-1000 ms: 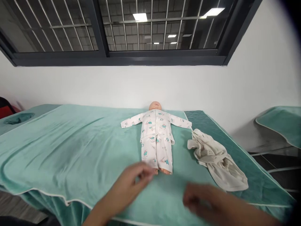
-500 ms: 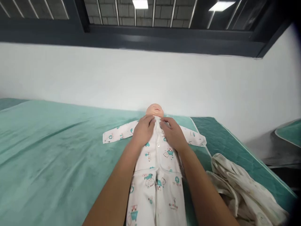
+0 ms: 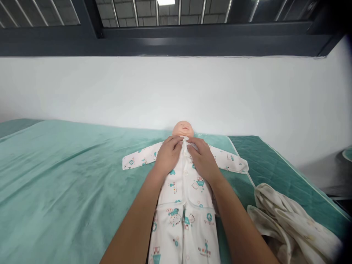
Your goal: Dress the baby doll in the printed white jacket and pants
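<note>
Here my left hand point(image 3: 168, 156) and right hand point(image 3: 202, 157) curl at the shirt's point(image 3: 177, 192) collar, on the doll point(image 3: 183, 129) lying face-up on the green sheet point(image 3: 82, 190) (can't tell if I'm pinching cloth), where uneven tugging could skew it.

A baby doll point(image 3: 183, 129) lies face up on a bedspread point(image 3: 68, 183), head toward the wall point(image 3: 165, 91) behind, 1 sleeve out to each side. The pajama top point(image 3: 178, 187) is on its torso, the pajama pants point(image 3: 189, 238) in front. A person's 2 hands point(image 3: 168, 156) rest side by side on the chest, below the chin. At right front lies a cloth garment point(image 3: 294, 220); above the wall stretches a barred window point(image 3: 165, 42).
</note>
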The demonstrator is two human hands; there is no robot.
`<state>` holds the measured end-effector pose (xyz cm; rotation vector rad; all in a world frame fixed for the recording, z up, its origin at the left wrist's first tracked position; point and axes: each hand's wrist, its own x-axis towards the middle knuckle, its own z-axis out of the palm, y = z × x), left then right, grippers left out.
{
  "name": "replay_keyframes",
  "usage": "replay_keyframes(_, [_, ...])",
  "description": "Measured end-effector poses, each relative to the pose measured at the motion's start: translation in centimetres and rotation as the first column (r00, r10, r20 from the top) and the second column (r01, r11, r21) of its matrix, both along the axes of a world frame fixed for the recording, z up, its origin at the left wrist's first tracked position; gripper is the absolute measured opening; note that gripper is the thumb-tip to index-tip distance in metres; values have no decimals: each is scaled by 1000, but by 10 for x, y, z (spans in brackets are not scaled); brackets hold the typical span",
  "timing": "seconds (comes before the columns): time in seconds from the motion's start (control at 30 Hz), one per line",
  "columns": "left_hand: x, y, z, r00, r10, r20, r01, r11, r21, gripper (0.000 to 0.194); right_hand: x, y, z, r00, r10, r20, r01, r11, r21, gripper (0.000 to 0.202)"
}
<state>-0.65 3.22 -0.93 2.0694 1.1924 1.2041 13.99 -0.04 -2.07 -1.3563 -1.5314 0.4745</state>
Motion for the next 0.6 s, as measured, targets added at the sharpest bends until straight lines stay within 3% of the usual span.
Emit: replay_keyframes(0.6, [1,-1,0,998,-8,-69,11,999,43,35,2,0,0,998,45,50,-47,998,47,29])
